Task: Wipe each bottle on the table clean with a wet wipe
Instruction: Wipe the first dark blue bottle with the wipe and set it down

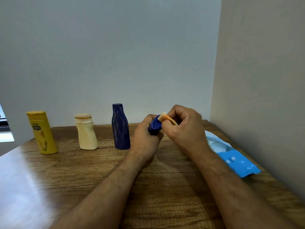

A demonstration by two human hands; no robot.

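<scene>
Both forearms reach in from the near edge of the wooden desk [82, 171] and meet above its middle. Left hand [145, 138]: fingers curled round a small blue bottle [155, 127], held clear of the desk surface with one blue end tilted up toward the right hand. Right hand [183, 128]: fingers curled, pinching a folded wipe [166, 119] stained orange; the wipe touches the upper end of the blue bottle. Contents of this bottle cannot be determined, as its body is opaque and mostly covered by the left hand. Three other bottles stand upright in a row toward the far edge of the desk, left of the hands, well apart from one another. Yellow bottle [42, 133]: far left, capped, with brown smears on its front. Cream bottle [86, 132]: in the middle of the row, capped, with orange-brown staining on cap and body. Tall blue bottle [120, 127]: nearest the left hand, capped, with pale streaks over its sides. All three are opaque; their fill cannot be seen. Wipe pack [234, 157]: light blue, lying flat on the desk along the right wall, its far end open with white material showing inside.
</scene>
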